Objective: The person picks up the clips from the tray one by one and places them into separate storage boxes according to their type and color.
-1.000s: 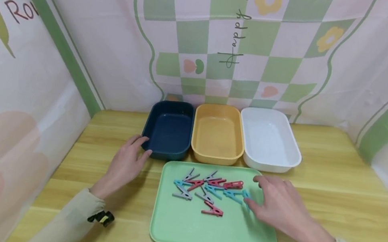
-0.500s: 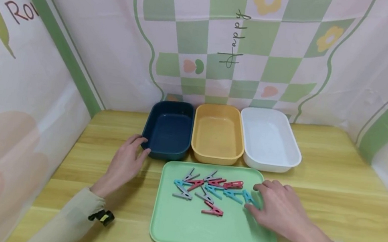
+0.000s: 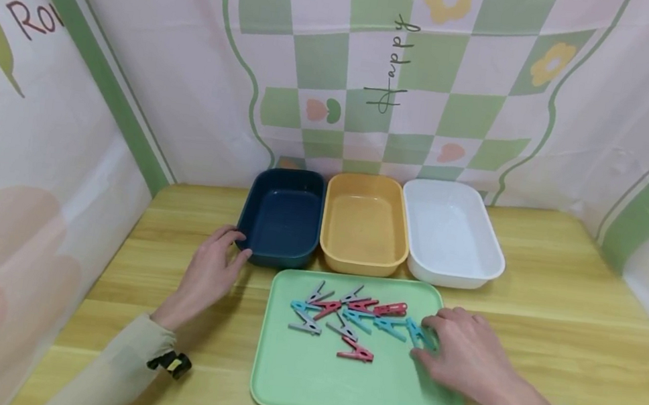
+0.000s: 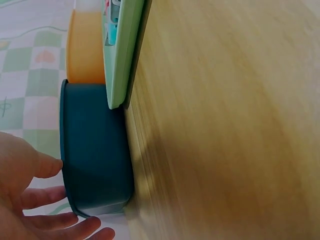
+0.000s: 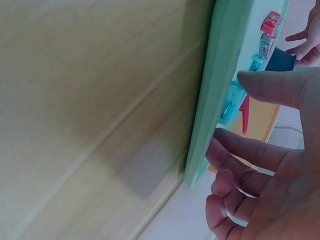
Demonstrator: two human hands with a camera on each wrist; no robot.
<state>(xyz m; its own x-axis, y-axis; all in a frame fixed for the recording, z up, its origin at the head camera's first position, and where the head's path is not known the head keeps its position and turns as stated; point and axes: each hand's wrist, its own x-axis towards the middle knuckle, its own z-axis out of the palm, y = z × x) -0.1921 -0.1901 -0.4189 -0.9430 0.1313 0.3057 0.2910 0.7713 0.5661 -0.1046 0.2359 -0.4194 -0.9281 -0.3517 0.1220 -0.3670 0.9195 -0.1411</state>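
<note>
Several clothespins, among them a grey one (image 3: 306,322), a pink one (image 3: 356,350) and a blue one (image 3: 390,327), lie on a green tray (image 3: 361,396). Another blue clothespin (image 3: 419,334) lies near the tray's right edge. My right hand (image 3: 466,355) is around that one, thumb and index finger spread on either side of it; the right wrist view shows a gap between them. My left hand (image 3: 208,279) is at the near left corner of the dark blue bin (image 3: 282,221), its thumb and fingers touching or nearly touching the rim in the left wrist view.
A yellow bin (image 3: 366,224) and a white bin (image 3: 448,231) stand in a row beside the dark blue one, behind the tray. All rest on a wooden table (image 3: 560,312). A printed curtain (image 3: 371,66) hangs behind and at both sides.
My right hand has shifted slightly right and toward me, and the blue clothespin beside its fingers shows more fully. The left hand, bins and tray hold their places.
</note>
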